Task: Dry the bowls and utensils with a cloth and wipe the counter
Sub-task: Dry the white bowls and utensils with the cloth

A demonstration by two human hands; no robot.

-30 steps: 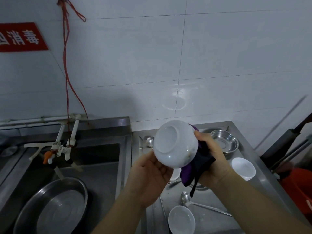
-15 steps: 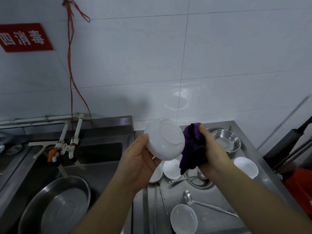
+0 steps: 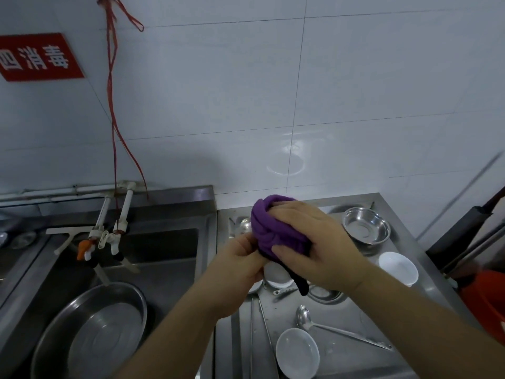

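My right hand (image 3: 314,242) presses a purple cloth (image 3: 269,227) down over the white bowl, which the cloth hides completely. My left hand (image 3: 240,266) grips from below and the left, its fingers under the cloth. Both hands are held above the steel counter (image 3: 355,318). On the counter lie white bowls (image 3: 297,356) (image 3: 398,268) (image 3: 276,276), a steel bowl (image 3: 366,225) at the back right, a long steel ladle (image 3: 336,330) and thin chopsticks (image 3: 263,318).
A steel sink (image 3: 153,263) lies to the left with a large steel basin (image 3: 93,332) in it and taps (image 3: 109,236) above. A red bucket (image 3: 489,302) and dark handles stand at the right edge. Tiled wall behind.
The bowl has turned and the cloth has come over it; my right hand moved on top, covering the bowl that was visible before.
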